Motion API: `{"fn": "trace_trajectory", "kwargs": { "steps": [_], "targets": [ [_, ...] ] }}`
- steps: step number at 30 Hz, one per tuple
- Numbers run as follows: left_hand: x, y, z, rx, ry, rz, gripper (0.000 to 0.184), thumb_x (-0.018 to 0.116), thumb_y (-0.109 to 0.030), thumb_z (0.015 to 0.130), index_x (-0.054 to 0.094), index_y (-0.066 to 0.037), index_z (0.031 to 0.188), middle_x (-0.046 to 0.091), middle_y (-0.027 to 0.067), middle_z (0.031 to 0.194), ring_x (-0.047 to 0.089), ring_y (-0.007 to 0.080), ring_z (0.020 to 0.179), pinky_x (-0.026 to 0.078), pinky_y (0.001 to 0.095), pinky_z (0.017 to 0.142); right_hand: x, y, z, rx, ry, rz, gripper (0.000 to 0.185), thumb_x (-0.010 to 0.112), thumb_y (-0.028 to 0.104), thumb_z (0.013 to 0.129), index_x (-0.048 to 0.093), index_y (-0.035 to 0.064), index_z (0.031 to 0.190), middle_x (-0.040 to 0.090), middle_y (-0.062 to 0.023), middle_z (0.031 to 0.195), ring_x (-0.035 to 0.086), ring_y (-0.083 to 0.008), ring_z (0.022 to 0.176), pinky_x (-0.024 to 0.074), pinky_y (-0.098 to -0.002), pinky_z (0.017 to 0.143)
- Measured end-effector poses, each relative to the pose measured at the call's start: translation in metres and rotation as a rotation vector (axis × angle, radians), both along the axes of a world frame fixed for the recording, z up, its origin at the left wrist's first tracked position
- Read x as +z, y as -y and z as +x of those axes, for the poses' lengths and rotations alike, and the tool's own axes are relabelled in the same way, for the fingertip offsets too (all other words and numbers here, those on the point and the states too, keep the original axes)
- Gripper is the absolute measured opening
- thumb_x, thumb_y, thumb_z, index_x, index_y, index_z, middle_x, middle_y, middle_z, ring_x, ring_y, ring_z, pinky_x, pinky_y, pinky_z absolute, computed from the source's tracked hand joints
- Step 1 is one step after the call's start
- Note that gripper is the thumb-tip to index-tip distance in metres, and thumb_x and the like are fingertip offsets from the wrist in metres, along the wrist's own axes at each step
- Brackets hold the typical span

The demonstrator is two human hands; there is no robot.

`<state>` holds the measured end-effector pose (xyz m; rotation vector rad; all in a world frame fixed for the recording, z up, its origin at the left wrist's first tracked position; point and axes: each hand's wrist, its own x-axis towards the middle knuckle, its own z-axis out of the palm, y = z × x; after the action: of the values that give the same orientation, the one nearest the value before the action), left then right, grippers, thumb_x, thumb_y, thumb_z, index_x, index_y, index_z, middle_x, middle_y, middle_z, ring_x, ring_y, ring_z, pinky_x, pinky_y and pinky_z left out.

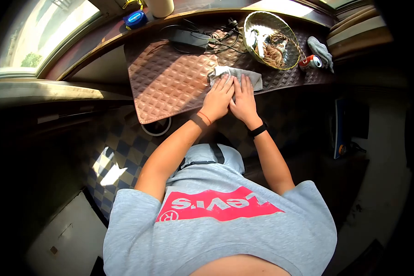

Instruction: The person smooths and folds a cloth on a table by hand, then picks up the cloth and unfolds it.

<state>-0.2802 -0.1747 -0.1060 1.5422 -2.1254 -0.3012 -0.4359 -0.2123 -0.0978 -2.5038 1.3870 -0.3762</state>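
Observation:
A folded light-grey cloth lies near the front edge of the brown quilted tabletop. My left hand rests on its left part, fingers stretched out flat. Beside it, my right hand presses on the cloth with straight fingers, the two hands touching or nearly so at the fingers. Neither hand is wrapped round anything. Part of the cloth is hidden under my fingers.
Behind the cloth lie a black power adapter and tangled cables. A basket holds stringy brown material. To its right are a red can and a grey crumpled cloth. A blue tape measure sits on the sill.

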Motion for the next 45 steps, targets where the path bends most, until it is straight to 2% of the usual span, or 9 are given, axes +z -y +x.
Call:
{"fn": "trace_trajectory", "kwargs": {
  "steps": [5, 8, 11, 15, 20, 30, 34, 38, 45],
  "targets": [
    [0.027, -0.075, 0.086, 0.076, -0.113, 0.048, 0.060, 0.066, -0.007, 0.081, 0.055, 0.002, 0.140, 0.054, 0.0220, 0.145, 0.049, 0.0440, 0.136, 0.045, 0.0480, 0.111, 0.001, -0.058, 0.083, 0.117, -0.012, 0.069, 0.072, 0.059, 0.036, 0.095, 0.040, 0.0021, 0.155, 0.029, -0.0304, 0.163, 0.022, -0.0463, 0.155, 0.0206, -0.0551, 0.126],
    [0.024, -0.130, 0.140, 0.163, -0.071, 0.032, 0.057, 0.066, -0.004, 0.079, 0.058, 0.008, 0.134, 0.054, 0.0287, 0.144, 0.048, 0.0452, 0.138, 0.040, 0.0482, 0.116, 0.002, -0.096, 0.139, 0.314, 0.048, 0.042, 0.072, 0.059, 0.034, 0.093, 0.042, -0.0019, 0.153, 0.034, -0.0309, 0.160, 0.026, -0.0470, 0.153, 0.0227, -0.0549, 0.125],
    [0.017, -0.180, 0.182, 0.283, 0.045, 0.047, 0.055, 0.063, -0.007, 0.083, 0.059, 0.009, 0.135, 0.051, 0.0280, 0.149, 0.044, 0.0412, 0.144, 0.032, 0.0475, 0.123, -0.003, -0.127, 0.199, 0.476, 0.194, 0.040, 0.067, 0.060, 0.019, 0.087, 0.046, -0.0132, 0.144, 0.044, -0.0391, 0.148, 0.035, -0.0540, 0.145, 0.0275, -0.0583, 0.122],
    [0.012, -0.197, 0.210, 0.393, -0.157, 0.064, 0.049, 0.060, -0.010, 0.087, 0.061, 0.011, 0.131, 0.052, 0.0294, 0.147, 0.046, 0.0423, 0.141, 0.033, 0.0479, 0.122, -0.015, -0.141, 0.241, 0.535, 0.255, -0.133, 0.059, 0.058, 0.012, 0.083, 0.052, -0.0167, 0.135, 0.051, -0.0392, 0.139, 0.043, -0.0573, 0.135, 0.0322, -0.0612, 0.117],
    [0.023, -0.181, 0.227, 0.300, -0.167, 0.124, 0.047, 0.061, -0.006, 0.082, 0.063, 0.011, 0.126, 0.053, 0.0318, 0.143, 0.045, 0.0448, 0.139, 0.033, 0.0485, 0.122, -0.029, -0.115, 0.248, 0.595, 0.147, -0.043, 0.062, 0.062, 0.017, 0.085, 0.050, -0.0149, 0.138, 0.048, -0.0393, 0.143, 0.041, -0.0565, 0.137, 0.0288, -0.0611, 0.118],
    [0.000, -0.099, 0.250, 0.358, -0.040, 0.213, 0.070, 0.057, -0.010, 0.086, 0.041, 0.009, 0.152, 0.043, 0.0256, 0.159, 0.028, 0.0408, 0.154, 0.022, 0.0494, 0.127, -0.038, -0.036, 0.284, 0.527, 0.171, -0.146, 0.063, 0.059, 0.018, 0.086, 0.049, -0.0128, 0.140, 0.045, -0.0396, 0.146, 0.042, -0.0546, 0.137, 0.0293, -0.0608, 0.119],
    [-0.007, -0.060, 0.267, 0.401, 0.044, 0.294, 0.074, 0.055, -0.017, 0.090, 0.033, 0.008, 0.156, 0.035, 0.0245, 0.164, 0.023, 0.0406, 0.157, 0.020, 0.0507, 0.128, -0.034, 0.000, 0.301, 0.519, 0.184, -0.105, 0.059, 0.054, 0.015, 0.090, 0.049, -0.0085, 0.144, 0.045, -0.0359, 0.152, 0.043, -0.0507, 0.142, 0.0325, -0.0582, 0.119],
    [-0.003, -0.022, 0.285, 0.431, 0.188, 0.338, 0.079, 0.057, -0.023, 0.089, 0.031, 0.007, 0.158, 0.033, 0.0237, 0.165, 0.021, 0.0400, 0.157, 0.019, 0.0505, 0.128, -0.019, 0.034, 0.323, 0.478, 0.008, 0.079, 0.063, 0.049, 0.019, 0.096, 0.041, 0.0002, 0.155, 0.032, -0.0252, 0.165, 0.026, -0.0395, 0.156, 0.0244, -0.0529, 0.125],
    [0.010, 0.024, 0.303, 0.457, 0.276, 0.467, 0.085, 0.062, -0.036, 0.092, 0.029, -0.003, 0.162, 0.029, 0.0173, 0.169, 0.017, 0.0362, 0.159, 0.015, 0.0494, 0.129, -0.034, 0.078, 0.351, 0.483, 0.016, -0.013, 0.068, 0.050, 0.023, 0.094, 0.038, 0.0011, 0.157, 0.033, -0.0218, 0.166, 0.025, -0.0356, 0.157, 0.0175, -0.0493, 0.127]
  ]
}}
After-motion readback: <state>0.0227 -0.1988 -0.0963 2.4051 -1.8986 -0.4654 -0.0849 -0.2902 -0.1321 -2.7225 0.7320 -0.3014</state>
